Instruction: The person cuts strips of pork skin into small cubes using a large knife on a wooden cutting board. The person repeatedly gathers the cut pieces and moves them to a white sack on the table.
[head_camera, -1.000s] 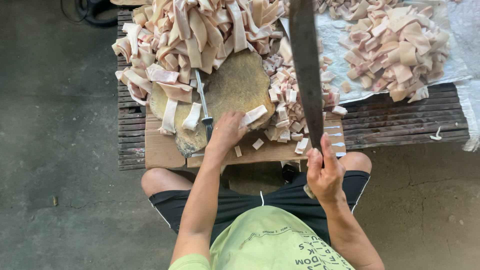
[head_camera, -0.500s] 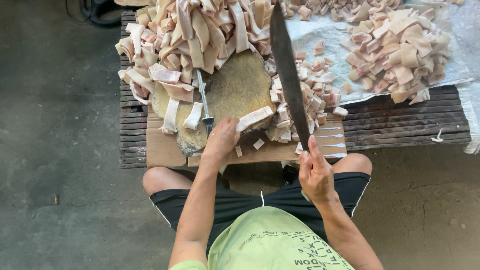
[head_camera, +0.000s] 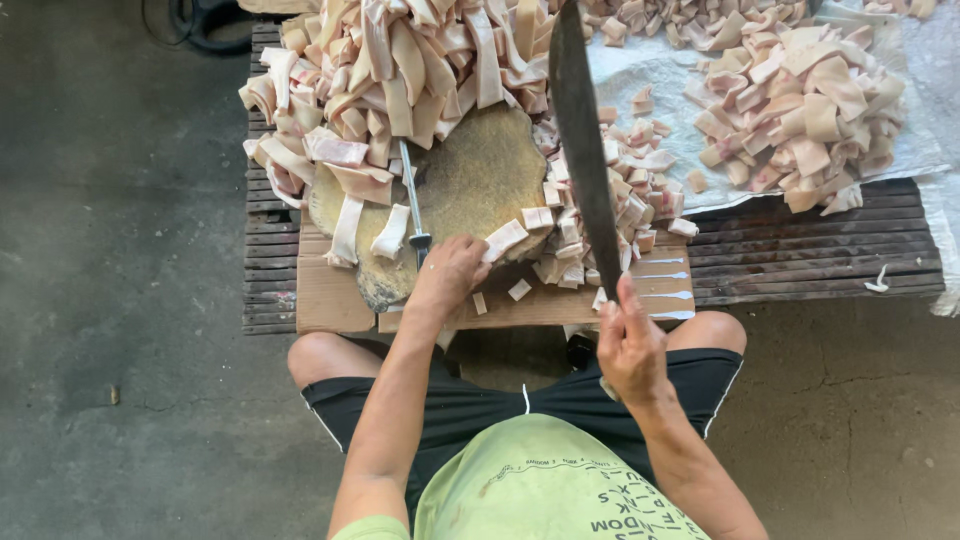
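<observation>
Basically 2 hands at work over a round wooden chopping block (head_camera: 478, 175). Right hand (head_camera: 630, 345) is wrapped tight around the handle of a long dark cleaver (head_camera: 583, 150), blade raised and pointing away from the body, long axis running near-straight forward, tilted slightly left at the tip. Left hand (head_camera: 447, 275) is curled down on the near edge of the block, fingers pinching a pale strip of meat (head_camera: 505, 240); grip closed on it, palm hidden so exact finger hold can't be told.

Strip lies just right of the left hand, touching its fingertips, long axis slanting up to the right, roughly crosswise to the blade. Blade hangs right of the strip, apart from it, not touching. Left hand is the nearer one to the strip; right hand sits nearer the body, by the right knee.

A thin steel rod (head_camera: 411, 200) lies on the block just ahead of the left hand, its dark handle end near the knuckles. A big heap of long uncut strips (head_camera: 400, 70) sits beyond the left hand. Small cut pieces (head_camera: 620, 200) are scattered between the hands and beyond the right hand; another pile (head_camera: 800, 110) on a white sheet (head_camera: 650, 70) lies far right. All rests on a low slatted wooden pallet (head_camera: 800, 250).
</observation>
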